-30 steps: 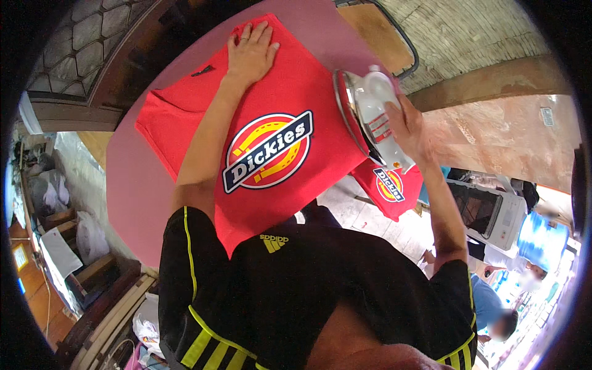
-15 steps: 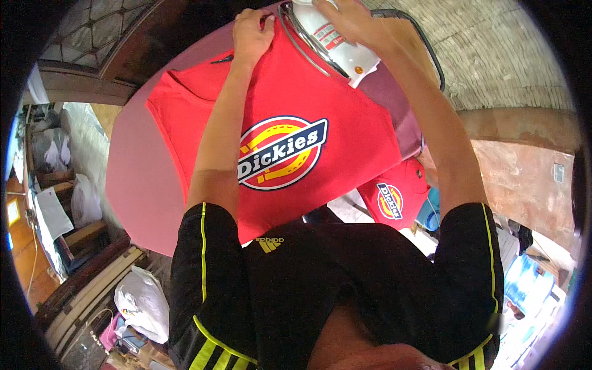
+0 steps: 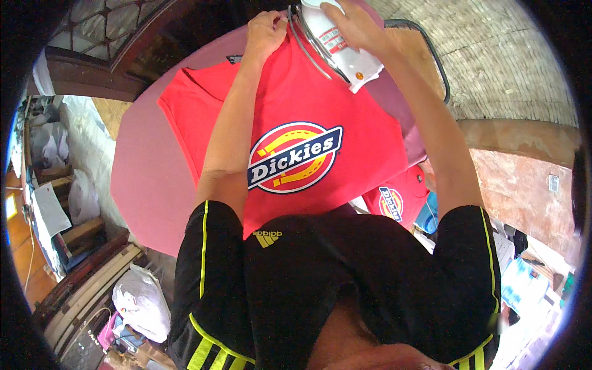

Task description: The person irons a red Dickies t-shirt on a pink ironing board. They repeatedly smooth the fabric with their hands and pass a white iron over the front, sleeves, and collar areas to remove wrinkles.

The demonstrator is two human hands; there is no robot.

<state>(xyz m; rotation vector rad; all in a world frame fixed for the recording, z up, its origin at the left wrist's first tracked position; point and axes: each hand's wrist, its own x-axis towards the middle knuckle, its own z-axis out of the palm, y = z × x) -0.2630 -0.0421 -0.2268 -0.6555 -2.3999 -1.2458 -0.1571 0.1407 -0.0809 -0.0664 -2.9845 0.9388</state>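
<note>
A red sleeveless shirt (image 3: 367, 123) with a large round yellow, white and blue print lies spread over a mauve padded board (image 3: 148, 154). At the shirt's far edge, my left hand (image 3: 267, 36) has its fingers curled onto the fabric. My right hand (image 3: 359, 28) is wrapped round the handle of a white iron (image 3: 333, 43), just right of my left hand. The iron's shiny metal rim faces left, over the upper right part of the shirt. My left forearm hides part of the shirt and the edge of its print.
Another red garment (image 3: 404, 194) with a smaller print hangs by the board's near right side, close to my body. A dark-framed chair (image 3: 419, 52) stands beyond my right arm. White plastic bags (image 3: 140, 302) and wooden pieces lie at the lower left. A dark lattice window (image 3: 86, 31) is far left.
The whole view has shifted slightly, so the board and shirt appear a little further right. Both hands stay near the shirt's far edge, the right still gripping the iron.
</note>
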